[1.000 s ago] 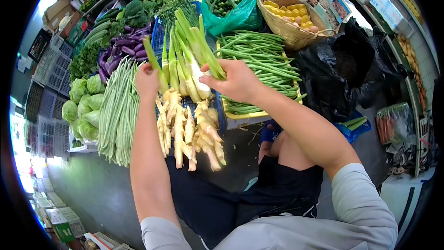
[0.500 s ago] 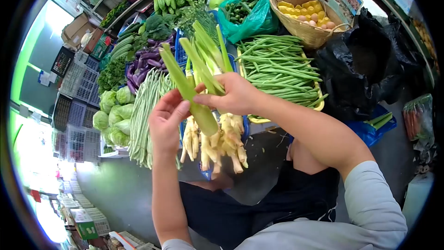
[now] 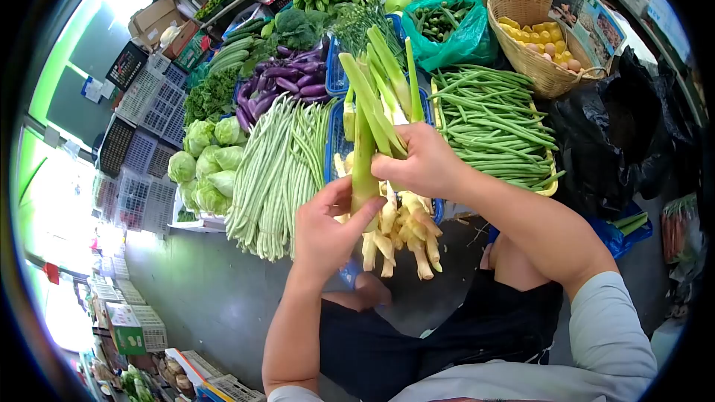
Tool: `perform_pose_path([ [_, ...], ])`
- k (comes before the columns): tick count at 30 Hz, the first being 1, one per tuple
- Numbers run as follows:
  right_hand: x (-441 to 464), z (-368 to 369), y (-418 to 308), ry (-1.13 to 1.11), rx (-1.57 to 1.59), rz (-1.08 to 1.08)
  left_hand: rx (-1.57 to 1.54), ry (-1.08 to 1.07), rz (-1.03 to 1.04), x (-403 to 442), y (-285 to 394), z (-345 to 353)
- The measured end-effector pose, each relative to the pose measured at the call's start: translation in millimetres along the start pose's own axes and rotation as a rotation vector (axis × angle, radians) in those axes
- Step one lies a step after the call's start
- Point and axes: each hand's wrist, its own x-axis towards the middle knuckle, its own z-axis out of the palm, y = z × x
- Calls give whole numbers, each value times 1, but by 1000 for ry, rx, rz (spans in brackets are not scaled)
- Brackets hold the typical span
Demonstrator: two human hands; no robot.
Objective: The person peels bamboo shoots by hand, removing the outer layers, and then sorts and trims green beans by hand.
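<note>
A thick pale-green vegetable stalk [image 3: 363, 152] with a cut, forked top stands nearly upright between my hands. Around its lower end, the thumb and fingers of my left hand [image 3: 324, 227] are closed. My right hand [image 3: 424, 164] is closed against the stalk higher up, thumb in front; its other fingers are partly hidden. Just behind are more green stalks [image 3: 391, 74] in a blue basket [image 3: 334, 134]. Pale knobbly ginger [image 3: 408, 227] hangs over the basket's front, below my hands.
Long beans [image 3: 272, 171], lettuces [image 3: 216, 160] and eggplants [image 3: 287, 82] lie to the left. Green beans [image 3: 491, 126] fill a yellow tray on the right. Beyond are a wicker basket [image 3: 521, 52] with eggs, a green bag [image 3: 454, 26] and a black plastic bag [image 3: 596, 134].
The stalk has turned more upright. My left hand has shifted to its lower end, with the thumb now across it. The whole view has swung, so the produce appears further right.
</note>
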Motion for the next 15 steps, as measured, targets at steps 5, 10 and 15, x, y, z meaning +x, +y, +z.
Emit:
perform_pose_path([
  [5, 1, 11, 7, 44, -166, -77, 41, 16, 12, 1, -4, -4],
  [10, 1, 13, 0, 47, -158, -73, -182, -4, -48, -1, -10, -11],
  [15, 6, 5, 12, -13, -52, -5, -356, -207, -84, -3, -24, -30],
])
